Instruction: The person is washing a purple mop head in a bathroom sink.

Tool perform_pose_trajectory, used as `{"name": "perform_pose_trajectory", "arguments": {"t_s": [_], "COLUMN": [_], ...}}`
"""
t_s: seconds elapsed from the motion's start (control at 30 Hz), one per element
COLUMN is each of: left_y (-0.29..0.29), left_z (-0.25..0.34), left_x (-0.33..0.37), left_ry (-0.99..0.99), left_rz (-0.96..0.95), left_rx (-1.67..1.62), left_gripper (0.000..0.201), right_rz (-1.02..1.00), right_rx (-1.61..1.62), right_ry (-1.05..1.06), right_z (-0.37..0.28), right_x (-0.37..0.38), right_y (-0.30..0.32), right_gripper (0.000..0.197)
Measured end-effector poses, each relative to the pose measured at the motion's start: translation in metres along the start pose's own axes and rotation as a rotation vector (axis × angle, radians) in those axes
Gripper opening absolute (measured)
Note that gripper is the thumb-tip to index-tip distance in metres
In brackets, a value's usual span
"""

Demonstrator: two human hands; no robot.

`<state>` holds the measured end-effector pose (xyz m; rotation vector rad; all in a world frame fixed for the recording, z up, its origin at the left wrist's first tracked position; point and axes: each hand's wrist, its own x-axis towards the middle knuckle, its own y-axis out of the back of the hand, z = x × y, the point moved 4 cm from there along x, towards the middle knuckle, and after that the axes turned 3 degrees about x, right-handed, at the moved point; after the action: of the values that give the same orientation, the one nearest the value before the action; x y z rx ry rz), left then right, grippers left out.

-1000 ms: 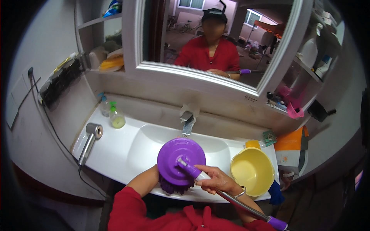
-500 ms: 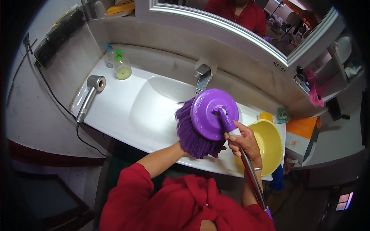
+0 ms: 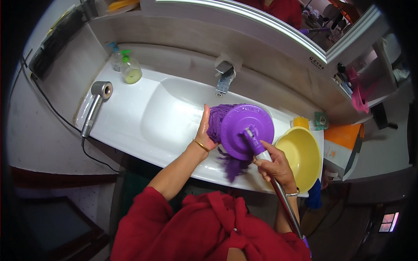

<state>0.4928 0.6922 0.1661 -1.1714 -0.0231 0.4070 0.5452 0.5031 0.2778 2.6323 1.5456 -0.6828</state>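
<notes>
Mop head (image 3: pixel 244 130) between both hands

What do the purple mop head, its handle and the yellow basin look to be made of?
Mop disc: smooth moulded plastic by its even sheen; the strands under it look like soft yarn or microfibre, fuzzy and limp. Handle: probably metal, grey with a bright streak. Yellow basin: likely plastic, thin-rimmed and glossy.

Purple mop head (image 3: pixel 246 131), yellow basin (image 3: pixel 301 155), white sink (image 3: pixel 143 117), red sleeves (image 3: pixel 143 217).
</notes>
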Motion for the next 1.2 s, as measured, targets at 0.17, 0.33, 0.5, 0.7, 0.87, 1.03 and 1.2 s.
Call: {"name": "perform_pose_trajectory", "arguments": {"t_s": [0.17, 0.33, 0.5, 0.7, 0.87, 1.03, 1.2], "left_y": [0.002, 0.029, 0.008, -0.006, 0.013, 0.017, 0.001], "left_z": [0.014, 0.015, 0.016, 0.021, 0.021, 0.016, 0.003], "left_x": [-0.002, -0.012, -0.011, 0.006, 0.005, -0.004, -0.004], "left_ry": [0.074, 0.291, -0.081, 0.109, 0.176, 0.211, 0.050], "left_rz": [0.148, 0.048, 0.137, -0.081, -0.039, -0.154, -0.063], "left_rx": [0.356, 0.430, 0.242, 0.074, 0.200, 0.196, 0.010], "left_gripper": [0.063, 0.060, 0.054, 0.040, 0.023, 0.020, 0.020], "right_rz": [-0.032, -0.019, -0.018, -0.073, -0.044, -0.024, -0.019], "right_rx": [0.018, 0.038, 0.042, -0.101, 0.025, 0.020, 0.027], "right_ry": [-0.028, 0.007, 0.010, -0.100, -0.074, -0.021, -0.017], "right_z": [0.006, 0.010, 0.009, 0.013, 0.012, 0.007, -0.006], "right_x": [-0.002, 0.002, 0.001, -0.005, -0.008, -0.008, -0.004], "right_y": [0.001, 0.001, -0.003, -0.021, -0.015, -0.007, -0.012], "right_gripper": [0.056, 0.056, 0.060, 0.061, 0.061, 0.061, 0.059]}}
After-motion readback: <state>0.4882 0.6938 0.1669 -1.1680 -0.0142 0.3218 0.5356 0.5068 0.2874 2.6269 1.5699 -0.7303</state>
